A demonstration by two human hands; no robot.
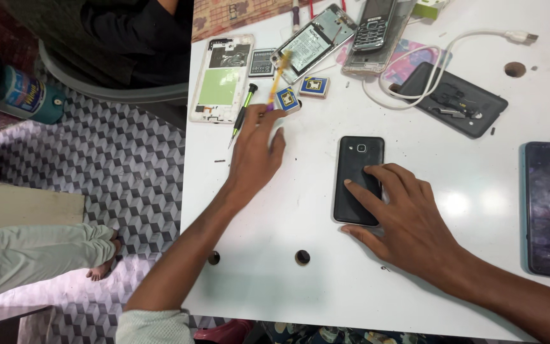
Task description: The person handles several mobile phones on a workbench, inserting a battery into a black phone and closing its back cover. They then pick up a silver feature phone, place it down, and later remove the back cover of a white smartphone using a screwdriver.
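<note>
Right hand (408, 220) lies spread flat on the black phone (356, 180), pinning its slick, stiff, light back to the table (326, 293), best grabbed by the long edges, while left hand (257, 153) pinches a thin yellow tool (279, 76) just beyond.

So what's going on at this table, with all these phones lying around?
A person sits at a white table strewn with phone parts. The right hand rests its fingers on a black phone lying back-up. The left hand reaches toward a small blue and white box and holds a thin yellow tool, which is blurred. Nearby lie a green-handled screwdriver, an opened phone, a white phone frame and a white cable.
</note>
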